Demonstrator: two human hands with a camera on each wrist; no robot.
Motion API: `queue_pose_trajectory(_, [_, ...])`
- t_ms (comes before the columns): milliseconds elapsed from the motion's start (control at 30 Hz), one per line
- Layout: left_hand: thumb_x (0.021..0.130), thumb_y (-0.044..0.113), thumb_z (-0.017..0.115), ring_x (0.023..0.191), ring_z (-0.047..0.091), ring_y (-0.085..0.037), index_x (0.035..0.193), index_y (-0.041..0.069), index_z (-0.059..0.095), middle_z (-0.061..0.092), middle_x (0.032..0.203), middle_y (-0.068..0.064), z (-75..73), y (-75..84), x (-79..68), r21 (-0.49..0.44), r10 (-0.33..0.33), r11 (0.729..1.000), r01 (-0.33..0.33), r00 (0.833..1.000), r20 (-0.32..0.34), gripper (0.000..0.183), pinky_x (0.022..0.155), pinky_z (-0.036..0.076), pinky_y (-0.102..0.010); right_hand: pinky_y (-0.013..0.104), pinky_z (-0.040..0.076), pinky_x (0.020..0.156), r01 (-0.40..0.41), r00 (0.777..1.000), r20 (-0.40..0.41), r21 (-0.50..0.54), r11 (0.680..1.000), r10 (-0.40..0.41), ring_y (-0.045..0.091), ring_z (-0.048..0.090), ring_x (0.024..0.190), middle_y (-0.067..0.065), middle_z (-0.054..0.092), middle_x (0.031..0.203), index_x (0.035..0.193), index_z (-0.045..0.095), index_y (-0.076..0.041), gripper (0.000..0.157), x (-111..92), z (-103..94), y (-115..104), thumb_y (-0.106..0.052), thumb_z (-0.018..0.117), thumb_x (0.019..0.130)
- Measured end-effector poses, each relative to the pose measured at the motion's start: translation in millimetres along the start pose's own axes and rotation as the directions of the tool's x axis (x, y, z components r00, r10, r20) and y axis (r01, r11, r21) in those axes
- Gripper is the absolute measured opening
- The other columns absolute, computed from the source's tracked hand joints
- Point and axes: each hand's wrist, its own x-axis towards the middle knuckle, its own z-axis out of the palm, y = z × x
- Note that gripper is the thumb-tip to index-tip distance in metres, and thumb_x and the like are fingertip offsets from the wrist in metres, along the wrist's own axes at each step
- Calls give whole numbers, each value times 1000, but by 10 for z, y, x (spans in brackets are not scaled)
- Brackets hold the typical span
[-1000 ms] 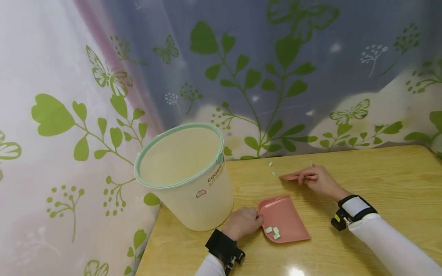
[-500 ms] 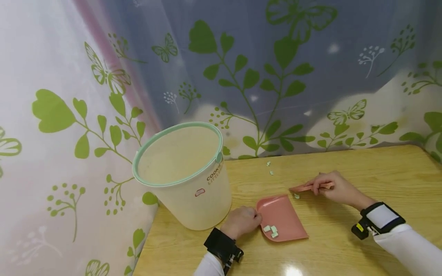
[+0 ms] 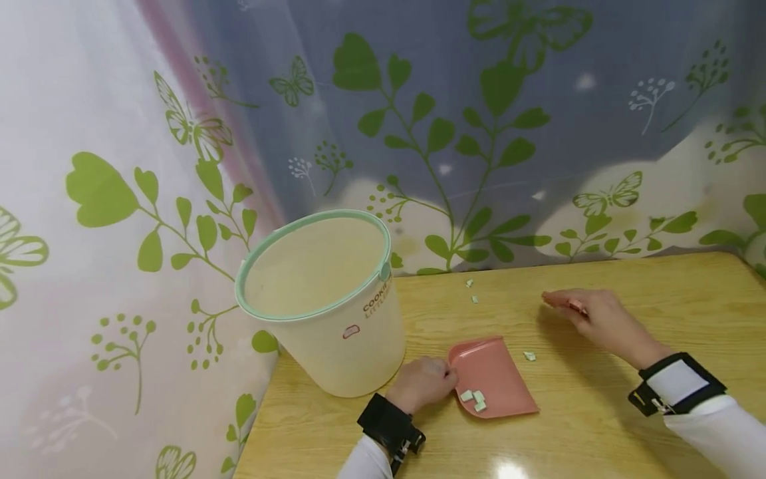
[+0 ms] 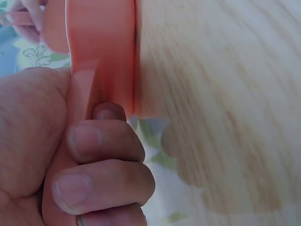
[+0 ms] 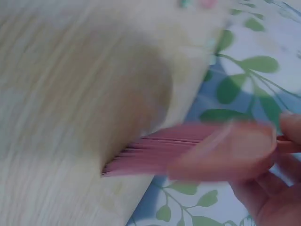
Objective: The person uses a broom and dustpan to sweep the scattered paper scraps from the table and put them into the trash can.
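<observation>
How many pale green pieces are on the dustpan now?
3 in the head view, clustered on the dustpan: the left piece, the right piece and the lower piece. Smaller bits beneath could be hidden.

Blurred brush [image 5: 221, 153], cropped dustpan [image 4: 104, 40], in wrist views

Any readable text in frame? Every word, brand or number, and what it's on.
"COOKIE": on the side of the cream bucket.
"LITTLE": just below it on the bucket; anything further along curves out of sight.
Red-outlined badge, also on the bucket: too small to read.
No other text can be made out, including on the dustpan and brush.
</observation>
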Motion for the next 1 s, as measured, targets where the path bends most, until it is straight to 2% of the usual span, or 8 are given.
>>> queue_pose_trajectory(100, [95, 32, 47, 42, 37, -10, 55, 19, 40, 34, 49, 6, 10, -3, -2, -8, -1, 1000, 1, 1000, 2, 43, 42, 26, -25, 37, 50, 55, 1, 1000, -25, -104, 995, -4, 16, 61, 68, 14, 68, 91, 106, 66, 2, 22, -25, 99, 17, 0, 66, 83])
queue_pose_trajectory(200, [95, 32, 48, 41, 36, -10, 54, 19, 40, 34, 49, 6, 14, -5, -6, -19, -4, 1000, 4, 1000, 2, 44, 42, 26, -25, 35, 47, 53, -62, 997, -42, -96, 993, 58, 9, 53, 59, 1, 61, 70, 90, 65, -3, 7, -34, 170, -20, -9, 62, 90])
queue_pose_trajectory(333, [95, 32, 48, 40, 36, -10, 54, 19, 40, 34, 48, 7, 0, -6, -9, -21, -9, 1000, 9, 1000, 1, 44, 41, 26, -25, 30, 40, 46, -159, 985, -60, 2, 987, 159, 5, 43, 46, -10, 39, 51, 66, 54, -15, 29, 5, 222, -162, -18, 58, 95])
queue_pose_trajectory(433, [95, 32, 48, 40, 36, -11, 54, 19, 40, 34, 48, 6, -5, -5, -5, -18, -10, 1000, 10, 1000, 2, 44, 41, 26, -25, 25, 31, 40, -207, 975, -66, 62, 976, 211, 3, 33, 41, -11, 30, 48, 56, 42, -17, 42, 31, 274, -308, -20, 56, 96])
queue_pose_trajectory(567, [95, 32, 48, 41, 37, -10, 55, 19, 41, 35, 49, 7, 4, 3, 1, -5, -4, 1000, 4, 1000, -1, 43, 42, 27, -25, 23, 27, 39, -268, 960, -46, 120, 956, 275, 1, 29, 39, -8, 29, 51, 62, 49, -13, 37, 46, 367, -526, -23, 54, 97])
queue_pose_trajectory(700, [95, 33, 48, 42, 37, -11, 55, 19, 41, 36, 50, 6, 20, 5, 8, -13, -8, 1000, 9, 1000, 5, 43, 42, 27, -25, 23, 28, 41, -310, 948, -15, 165, 936, 317, 2, 29, 41, -8, 28, 52, 65, 47, -11, 37, 75, 457, -736, -26, 52, 98])
queue_pose_trajectory(800, [95, 33, 48, 41, 37, -11, 55, 19, 41, 35, 50, 6, 27, 2, 9, -22, -18, 1000, 19, 1000, 15, 43, 42, 26, -25, 23, 29, 42, -300, 951, -15, 176, 937, 308, 2, 30, 42, -9, 28, 53, 62, 42, -15, 39, 102, 509, -854, -26, 53, 98])
queue_pose_trajectory(1000, [96, 34, 48, 41, 37, -11, 55, 19, 41, 35, 49, 6, 0, 10, 12, -11, -26, 1000, 26, 999, 26, 44, 42, 26, -25, 22, 30, 38, -256, 965, 1, 223, 941, 262, 1, 33, 41, -9, 40, 53, 67, 51, -17, 31, 153, 533, -983, -26, 54, 97])
